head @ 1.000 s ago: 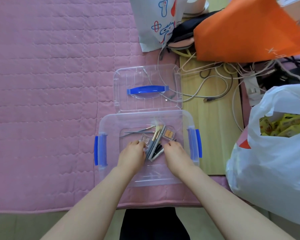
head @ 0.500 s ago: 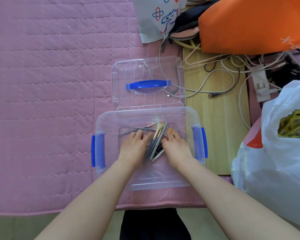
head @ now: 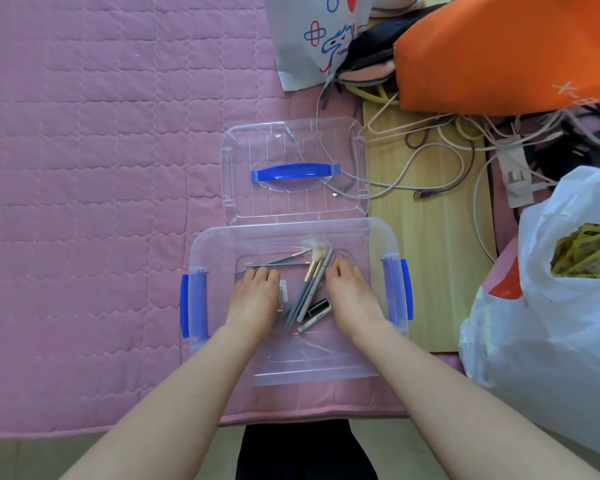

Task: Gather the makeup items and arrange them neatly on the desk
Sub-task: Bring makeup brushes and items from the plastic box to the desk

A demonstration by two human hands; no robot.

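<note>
The makeup items lie in a loose bunch on the floor of a clear box (head: 293,367) just below the frame's centre: grey brushes (head: 309,287) leaning up and right, two thin tools (head: 278,263) pointing left, and a black tube (head: 316,311) with a pale one beside it at the lower right of the bunch. A small pale item (head: 283,292) shows at the edge of the left hand (head: 255,297).

Both hands reach down into the box, one on each side of the bunch. The left hand lies palm down, fingers curled at the thin tools; whether it grips anything I cannot tell. The right hand (head: 352,296) is likewise palm down with fingertips bent under, its hold hidden.

The box has blue side latches (head: 404,289). Its lid (head: 293,169), with a blue handle (head: 295,171), lies flat just above it. Both rest on a pink quilt (head: 84,168). To the right is a wooden board (head: 430,254) with tangled cables (head: 440,147). An orange bag (head: 499,50) fills the upper right, a white plastic bag (head: 551,306) the right edge, and a printed white bag (head: 312,36) the top centre.
</note>
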